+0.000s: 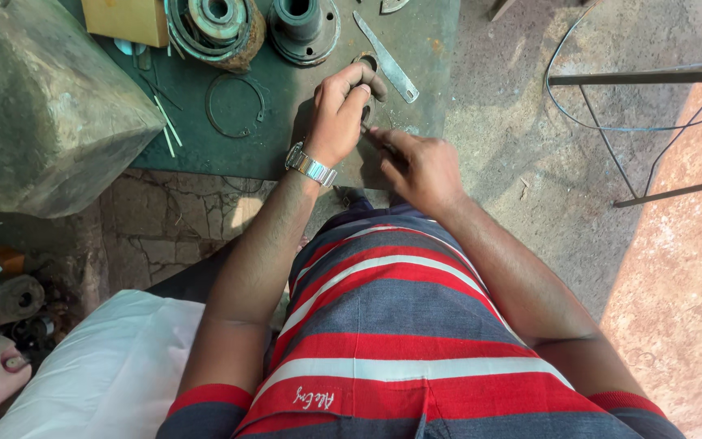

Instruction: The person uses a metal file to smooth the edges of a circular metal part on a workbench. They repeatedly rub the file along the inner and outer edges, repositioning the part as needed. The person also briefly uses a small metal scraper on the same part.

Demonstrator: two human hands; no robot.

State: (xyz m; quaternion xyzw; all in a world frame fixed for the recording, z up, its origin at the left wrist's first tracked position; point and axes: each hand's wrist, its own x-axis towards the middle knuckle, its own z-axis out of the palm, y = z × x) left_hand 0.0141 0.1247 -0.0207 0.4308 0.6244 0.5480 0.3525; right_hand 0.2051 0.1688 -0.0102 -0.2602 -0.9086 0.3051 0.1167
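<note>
A small metal ring (pixel 367 81) stands gripped in the left hand (pixel 336 114) on the green bench (pixel 286 130), while the right hand (pixel 420 167) pinches a thin tool (pixel 371 134) against it.

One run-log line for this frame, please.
left hand: gripping dark ring part | right hand: thin tool at it | surface: green mat

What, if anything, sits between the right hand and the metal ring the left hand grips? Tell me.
Nothing visible. The left hand grips the small metal ring over the green mat, and the right hand sits right beside it, fingertips reaching the ring. The flat metal bar lies off to the side.
</note>
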